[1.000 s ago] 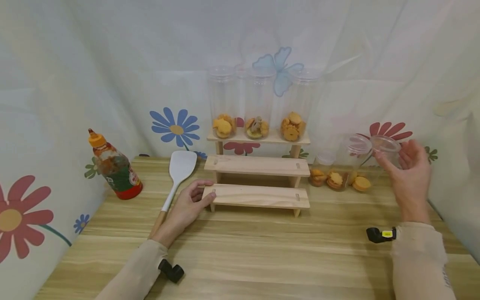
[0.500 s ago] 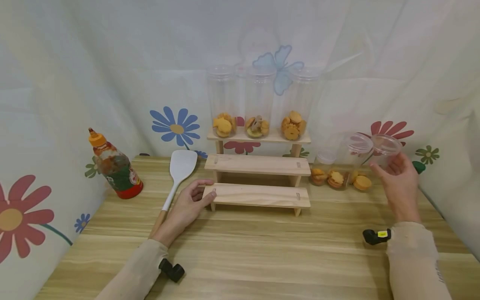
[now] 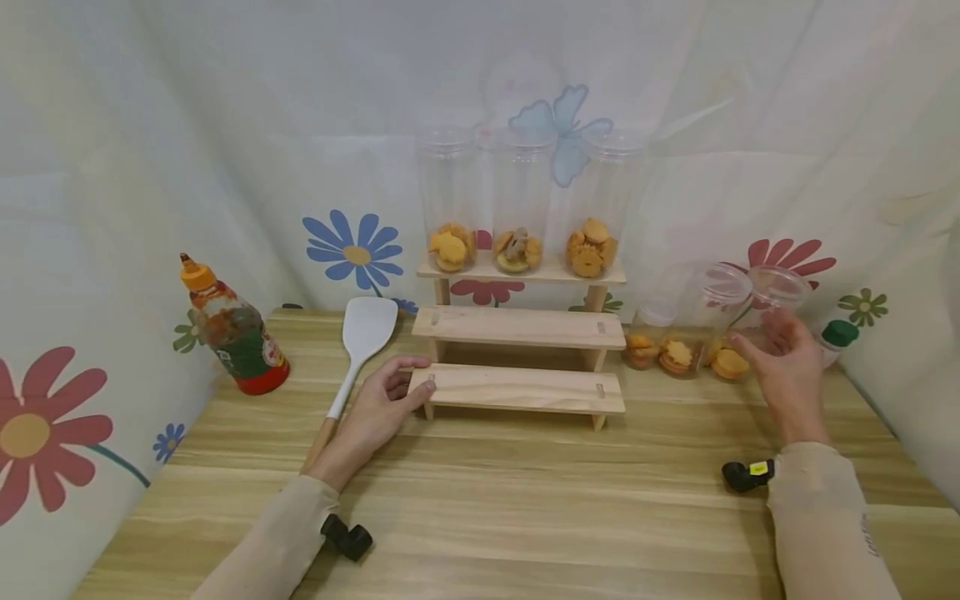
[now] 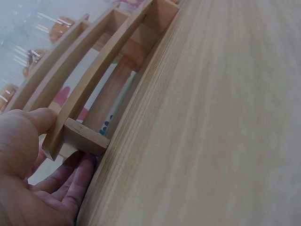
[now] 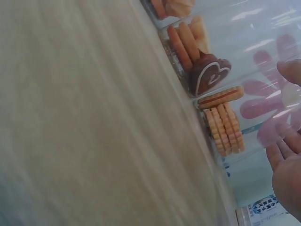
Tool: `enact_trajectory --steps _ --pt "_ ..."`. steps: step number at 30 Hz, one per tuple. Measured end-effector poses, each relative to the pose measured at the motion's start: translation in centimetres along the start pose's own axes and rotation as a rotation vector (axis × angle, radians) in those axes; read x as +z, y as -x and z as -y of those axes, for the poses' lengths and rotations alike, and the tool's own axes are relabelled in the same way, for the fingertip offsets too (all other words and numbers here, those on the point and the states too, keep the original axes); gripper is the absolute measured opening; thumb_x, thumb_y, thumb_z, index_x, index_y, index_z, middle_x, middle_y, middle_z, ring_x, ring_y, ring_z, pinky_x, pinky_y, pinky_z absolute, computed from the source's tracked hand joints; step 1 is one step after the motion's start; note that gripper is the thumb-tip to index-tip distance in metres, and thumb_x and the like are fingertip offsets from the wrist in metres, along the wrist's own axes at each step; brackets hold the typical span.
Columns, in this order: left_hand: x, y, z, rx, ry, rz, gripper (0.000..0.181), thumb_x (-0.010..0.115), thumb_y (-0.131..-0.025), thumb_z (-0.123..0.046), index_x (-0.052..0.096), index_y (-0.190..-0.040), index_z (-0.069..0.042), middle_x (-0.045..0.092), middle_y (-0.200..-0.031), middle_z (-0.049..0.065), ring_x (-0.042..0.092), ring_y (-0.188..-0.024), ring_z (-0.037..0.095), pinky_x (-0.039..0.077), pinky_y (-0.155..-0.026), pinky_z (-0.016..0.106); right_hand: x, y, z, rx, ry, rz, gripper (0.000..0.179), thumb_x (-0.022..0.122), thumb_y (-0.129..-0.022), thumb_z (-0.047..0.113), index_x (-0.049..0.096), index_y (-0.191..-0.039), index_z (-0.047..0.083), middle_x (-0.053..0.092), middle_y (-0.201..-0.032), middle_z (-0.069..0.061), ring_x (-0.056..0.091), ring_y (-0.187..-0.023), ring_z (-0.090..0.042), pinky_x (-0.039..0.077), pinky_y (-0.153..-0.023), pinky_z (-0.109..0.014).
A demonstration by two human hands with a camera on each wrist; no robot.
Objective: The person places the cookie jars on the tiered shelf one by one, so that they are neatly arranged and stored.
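My left hand (image 3: 375,408) grips the left end of the lowest step of a three-step wooden display rack (image 3: 517,387). In the left wrist view the thumb lies by the step's edge and the fingers (image 4: 77,181) curl under beside its leg. My right hand (image 3: 787,375) holds the rightmost clear jar (image 3: 776,287), thumb on one side and fingers on the other. That jar stands upright on the table, with sandwich cookies (image 5: 223,129) at its bottom. Beside it stand another tall clear jar (image 3: 723,283) and a shorter one (image 3: 656,312), both with cookies.
Three tall lidded jars (image 3: 520,200) of cookies stand on the rack's top step. To the left lie a white spatula (image 3: 367,325) and a tilted-looking sauce bottle (image 3: 247,342) with an orange cap. A green-capped container (image 3: 838,333) stands behind my right hand, near the curtain (image 3: 907,250).
My right hand has moved left and down, from the jar's lid to its side. The green-capped container has come out from behind the hand. My left hand keeps its hold on the rack.
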State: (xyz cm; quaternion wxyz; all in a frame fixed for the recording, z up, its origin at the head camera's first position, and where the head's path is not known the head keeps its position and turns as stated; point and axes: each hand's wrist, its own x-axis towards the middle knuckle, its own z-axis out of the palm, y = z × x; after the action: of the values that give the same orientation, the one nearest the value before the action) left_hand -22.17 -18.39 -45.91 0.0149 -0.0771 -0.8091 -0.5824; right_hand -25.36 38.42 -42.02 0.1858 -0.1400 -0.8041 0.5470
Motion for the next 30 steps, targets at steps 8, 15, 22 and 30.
enact_trajectory --steps 8,15,22,30 --pt "0.1 -0.2 -0.3 0.001 -0.002 0.003 0.043 0.079 -0.108 -0.030 0.067 -0.146 -0.016 0.075 -0.134 0.017 0.072 -0.117 0.026 0.056 -0.090 0.026 0.1 0.1 0.2 0.025 -0.024 -0.041 0.078 0.081 -0.104 0.030 0.043 -0.172 0.018 0.045 -0.176 -0.007 0.043 -0.162 -0.021 0.035 -0.128 -0.029" --pt "0.2 0.0 -0.1 -0.008 -0.003 0.006 0.042 0.079 -0.107 -0.029 0.067 -0.145 -0.016 0.076 -0.132 0.017 0.073 -0.115 0.026 0.056 -0.089 0.026 -0.8 0.8 1.5 0.079 -0.120 -0.136 0.058 0.088 -0.099 0.025 0.063 -0.152 0.022 0.063 -0.140 0.011 0.054 -0.132 -0.011 0.043 -0.108 -0.011" --pt "0.2 0.1 0.0 -0.003 0.000 0.004 0.043 0.079 -0.108 -0.030 0.066 -0.146 -0.015 0.075 -0.134 0.017 0.072 -0.116 0.025 0.056 -0.089 0.026 -3.0 1.6 4.8 0.026 -0.255 -0.236 0.046 0.094 -0.093 0.015 0.071 -0.133 0.019 0.064 -0.121 0.013 0.055 -0.115 -0.005 0.045 -0.096 -0.008" --pt "0.0 0.0 0.0 -0.004 -0.001 0.002 0.043 0.079 -0.108 -0.030 0.066 -0.146 -0.015 0.075 -0.135 0.017 0.072 -0.118 0.027 0.056 -0.090 0.026 -4.7 3.5 9.4 -0.120 -0.211 -0.326 0.047 0.087 -0.098 0.014 0.070 -0.142 0.020 0.064 -0.121 0.015 0.055 -0.112 -0.004 0.044 -0.099 -0.010"
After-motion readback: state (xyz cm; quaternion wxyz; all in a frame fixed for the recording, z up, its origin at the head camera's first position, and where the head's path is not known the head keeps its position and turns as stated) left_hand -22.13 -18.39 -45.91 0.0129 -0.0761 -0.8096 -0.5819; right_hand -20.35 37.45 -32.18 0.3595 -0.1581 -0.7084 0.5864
